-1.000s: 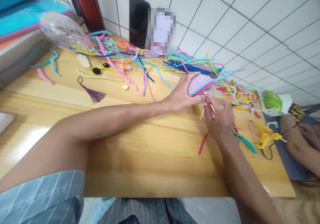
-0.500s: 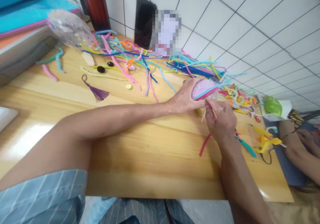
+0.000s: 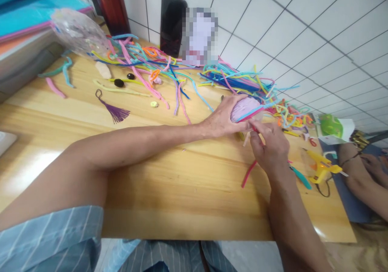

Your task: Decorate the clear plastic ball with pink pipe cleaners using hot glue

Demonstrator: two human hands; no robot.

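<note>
1. I see my left hand [image 3: 222, 120] cupped around the lilac ball [image 3: 244, 107], right of centre on the wooden table [image 3: 182, 183].
2. My right hand [image 3: 271, 147] pinches a red pipe cleaner [image 3: 248, 175] at the ball's near edge.
3. A yellow glue gun [image 3: 321, 167] lies further right.

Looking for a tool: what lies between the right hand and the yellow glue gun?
Head view: a teal-handled tool lies between the right hand, which pinches a pink pipe cleaner, and the yellow glue gun, its head hidden under the hand.

purple tassel [image 3: 114, 110], yellow glue gun [image 3: 320, 167]
</note>
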